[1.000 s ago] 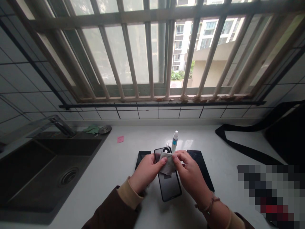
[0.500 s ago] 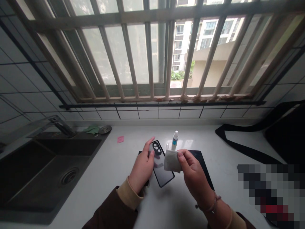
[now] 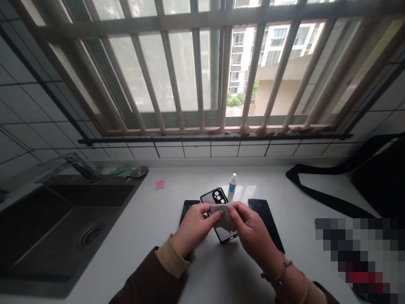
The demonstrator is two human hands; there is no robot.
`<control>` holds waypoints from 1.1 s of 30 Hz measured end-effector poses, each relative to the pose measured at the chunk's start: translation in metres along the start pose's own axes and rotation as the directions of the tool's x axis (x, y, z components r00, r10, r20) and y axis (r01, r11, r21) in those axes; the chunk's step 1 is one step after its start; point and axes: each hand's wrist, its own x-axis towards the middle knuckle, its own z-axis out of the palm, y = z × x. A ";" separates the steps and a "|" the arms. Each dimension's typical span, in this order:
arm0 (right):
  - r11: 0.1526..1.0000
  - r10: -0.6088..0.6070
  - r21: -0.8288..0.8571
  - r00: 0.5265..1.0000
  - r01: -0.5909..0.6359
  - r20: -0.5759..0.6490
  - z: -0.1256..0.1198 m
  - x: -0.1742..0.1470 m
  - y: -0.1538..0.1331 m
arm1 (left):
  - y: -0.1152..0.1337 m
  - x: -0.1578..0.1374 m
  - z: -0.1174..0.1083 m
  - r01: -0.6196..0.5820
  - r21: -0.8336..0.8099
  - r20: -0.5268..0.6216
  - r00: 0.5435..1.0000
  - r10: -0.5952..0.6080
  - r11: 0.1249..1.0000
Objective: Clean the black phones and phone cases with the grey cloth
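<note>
A small folded grey cloth (image 3: 223,221) is pinched between both hands at the middle of the worktop. My left hand (image 3: 193,221) closes thumb and fingers on its left side, while my right hand (image 3: 249,219) grips its right side. Behind and below the cloth is a clear phone case (image 3: 209,197) with a black rim and camera cutouts, partly covered by cloth and hands; I cannot tell whether fingers also support it. Just beyond stands a small white bottle (image 3: 233,182) with a blue label. Flat dark devices lie on either side, one left (image 3: 186,207) and one right (image 3: 266,217).
A dark sink (image 3: 57,228) with a faucet (image 3: 82,166) is at the left. Green cloth (image 3: 122,172) and a metal drain strainer (image 3: 139,172) sit on its rim. A pink paper note (image 3: 160,185) lies nearby. Black straps (image 3: 316,169) and a blurred-out patch are at the right.
My left hand has shifted from the phone case's left edge to the cloth. The case has moved and turned slightly. My right hand has brought the cloth a little left, over the case.
</note>
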 end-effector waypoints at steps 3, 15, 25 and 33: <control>0.999 0.034 0.026 0.999 -0.033 -0.011 -0.001 0.001 0.000 | -0.005 0.002 -0.001 0.001 -0.033 -0.050 0.999 -0.003 0.999; 0.993 0.014 -0.112 0.989 -0.031 -0.148 0.001 0.001 0.003 | -0.006 0.004 -0.002 -0.017 -0.073 -0.134 0.991 0.007 0.997; 0.981 -0.073 -0.189 0.985 0.043 -0.154 -0.001 0.002 0.005 | -0.004 0.003 0.000 -0.024 -0.098 -0.068 0.998 0.017 0.995; 0.990 -0.092 -0.124 0.982 0.072 -0.167 -0.001 0.003 0.003 | -0.005 0.002 0.000 -0.034 -0.054 -0.048 0.998 0.031 0.998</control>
